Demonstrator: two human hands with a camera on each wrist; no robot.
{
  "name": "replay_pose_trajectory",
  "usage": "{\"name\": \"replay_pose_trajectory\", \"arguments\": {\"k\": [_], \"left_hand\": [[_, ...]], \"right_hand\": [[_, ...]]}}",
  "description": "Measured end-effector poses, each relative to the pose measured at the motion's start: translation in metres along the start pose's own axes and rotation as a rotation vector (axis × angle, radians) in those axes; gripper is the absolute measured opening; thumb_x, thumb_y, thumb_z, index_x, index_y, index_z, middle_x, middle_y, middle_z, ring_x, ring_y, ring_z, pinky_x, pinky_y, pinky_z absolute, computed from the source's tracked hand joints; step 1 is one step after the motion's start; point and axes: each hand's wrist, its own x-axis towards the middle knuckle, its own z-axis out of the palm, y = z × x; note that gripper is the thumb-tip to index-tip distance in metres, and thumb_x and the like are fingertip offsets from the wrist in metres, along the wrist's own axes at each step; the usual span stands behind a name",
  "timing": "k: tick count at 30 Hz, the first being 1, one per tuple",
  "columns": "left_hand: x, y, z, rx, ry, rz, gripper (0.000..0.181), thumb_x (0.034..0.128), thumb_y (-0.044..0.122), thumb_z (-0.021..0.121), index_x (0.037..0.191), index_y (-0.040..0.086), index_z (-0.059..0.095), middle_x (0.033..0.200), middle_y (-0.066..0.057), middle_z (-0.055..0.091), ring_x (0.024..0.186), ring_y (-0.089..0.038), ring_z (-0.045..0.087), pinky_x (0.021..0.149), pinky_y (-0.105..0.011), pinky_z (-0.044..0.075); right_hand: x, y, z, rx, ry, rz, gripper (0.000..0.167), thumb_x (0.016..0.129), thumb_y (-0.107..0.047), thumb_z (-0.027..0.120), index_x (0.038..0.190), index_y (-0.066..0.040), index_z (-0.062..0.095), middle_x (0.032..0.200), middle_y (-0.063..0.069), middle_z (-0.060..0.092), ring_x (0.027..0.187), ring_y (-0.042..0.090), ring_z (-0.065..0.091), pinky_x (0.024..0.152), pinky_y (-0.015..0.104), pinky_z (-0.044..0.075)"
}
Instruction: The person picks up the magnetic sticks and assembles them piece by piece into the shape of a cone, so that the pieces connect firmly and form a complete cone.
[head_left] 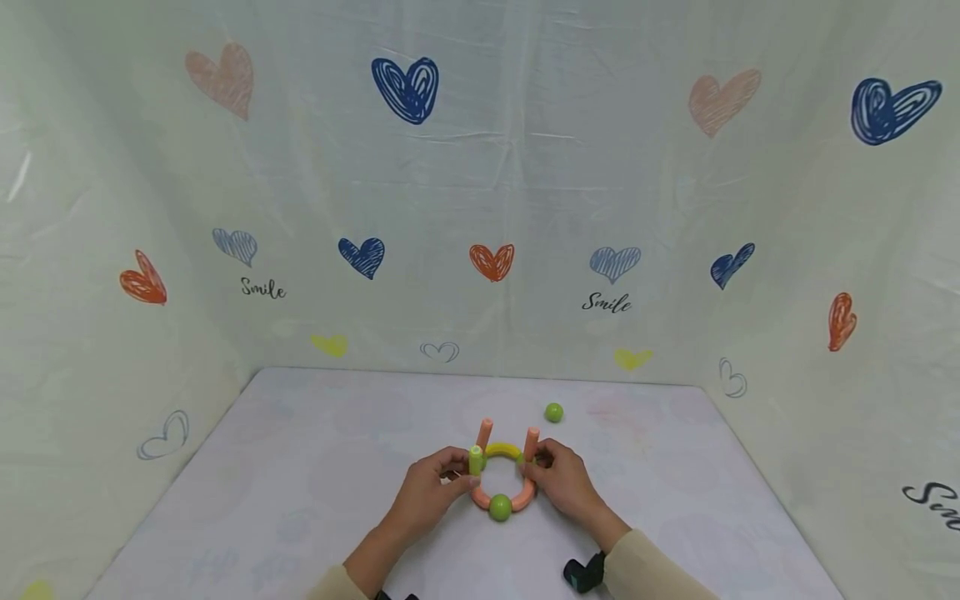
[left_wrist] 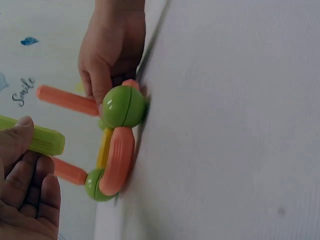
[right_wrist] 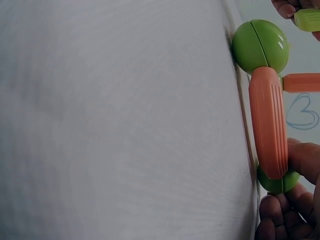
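A ring of curved orange and yellow rods joined by green balls lies on the table. Its yellow curved rod [head_left: 502, 450] forms the far side; a curved orange rod [right_wrist: 268, 122] runs along the near right. The front green ball [head_left: 500, 507] faces me. Two straight orange rods [head_left: 485, 434] rise from the side balls. My left hand [head_left: 429, 490] pinches a short light green rod [left_wrist: 47, 142] between thumb and fingers, held above the ring's left side. At the right, my right hand [head_left: 566, 481] pinches the right green ball [right_wrist: 277, 181], which its fingers partly cover.
A loose green ball [head_left: 553, 412] sits on the white table [head_left: 337, 442] behind the ring. A dark device [head_left: 583, 573] is at the right wrist. White curtains [head_left: 540, 192] printed with hearts hang around the back and sides of the table.
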Motion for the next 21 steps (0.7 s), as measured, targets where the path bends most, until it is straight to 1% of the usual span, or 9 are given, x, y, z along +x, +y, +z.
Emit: {"name": "replay_pose_trajectory", "arguments": {"k": [4,9,14,18,21], "left_hand": [[-0.001,0.003,0.013,-0.022,-0.033,0.021,0.024,0.0926,0.023,0.082,0.113,0.014,0.074,0.099,0.006,0.076,0.091,-0.009,0.065,0.077,-0.023,0.051],[-0.002,0.007,0.025,-0.052,-0.059,0.033,0.022,0.0918,0.02,0.083,0.111,0.013,0.074,0.099,0.006,0.075,0.09,-0.007,0.065,0.076,-0.023,0.053],[-0.001,0.008,0.032,-0.074,-0.085,0.035,0.02,0.0918,0.017,0.083,0.109,0.013,0.074,0.099,0.004,0.075,0.088,-0.006,0.066,0.076,-0.023,0.055],[-0.001,0.006,0.035,-0.061,-0.086,0.035,0.02,0.0912,0.016,0.083,0.109,0.014,0.074,0.1,0.003,0.076,0.089,-0.007,0.068,0.076,-0.023,0.056],[-0.003,0.003,0.037,-0.034,-0.076,0.036,0.023,0.091,0.018,0.084,0.111,0.014,0.075,0.105,0.001,0.077,0.092,-0.009,0.069,0.077,-0.023,0.056]], "right_hand": [[0.0,0.0,0.0,-0.004,-0.002,-0.009,0.022,0.093,-0.024,0.08,0.11,-0.012,0.071,0.099,-0.001,0.07,0.089,0.014,0.06,0.08,0.032,0.053],[-0.001,-0.001,-0.001,0.003,-0.009,-0.014,0.024,0.094,-0.026,0.079,0.11,-0.012,0.071,0.099,0.0,0.07,0.09,0.014,0.06,0.08,0.033,0.052],[-0.002,-0.001,-0.002,0.011,0.001,-0.027,0.025,0.093,-0.027,0.08,0.109,-0.011,0.071,0.098,0.0,0.07,0.087,0.014,0.059,0.078,0.033,0.051],[-0.002,-0.002,-0.002,0.017,0.002,-0.027,0.025,0.093,-0.027,0.081,0.109,-0.01,0.071,0.097,-0.001,0.069,0.086,0.014,0.059,0.076,0.032,0.05],[-0.002,-0.002,-0.002,0.013,0.0,-0.024,0.025,0.093,-0.027,0.081,0.109,-0.011,0.071,0.096,-0.001,0.069,0.086,0.014,0.058,0.076,0.032,0.05]]}}
